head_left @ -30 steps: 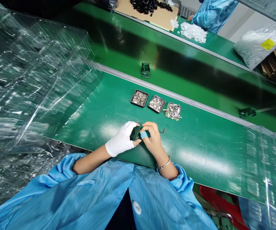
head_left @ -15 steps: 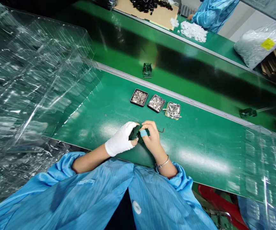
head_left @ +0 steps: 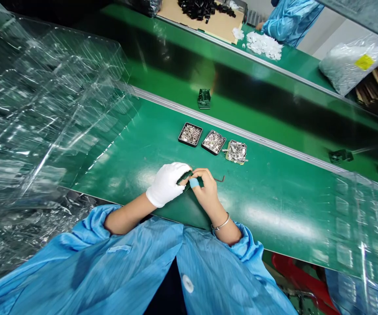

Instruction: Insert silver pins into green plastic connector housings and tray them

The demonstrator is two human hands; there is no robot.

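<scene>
My left hand, in a white glove with bare fingertips, is closed on a dark green part above the green table. My right hand, with blue tape on one finger, meets it at the part's right side; its fingers are pinched, and what they hold is too small to make out. A small L-shaped hex key lies just right of my right hand. Beyond my hands stand three small trays of metal pieces: the left tray, the middle tray and the right tray.
Clear plastic trays are stacked at left, others at right. Behind a metal rail, green parts lie on a green strip. Farther back are white pieces, a plastic bag and a person's blue sleeve.
My left hand has turned over the green part, covering it more, and shifted slightly up. My right hand stays close beside it. The green part behind the rail has moved slightly right and down.
</scene>
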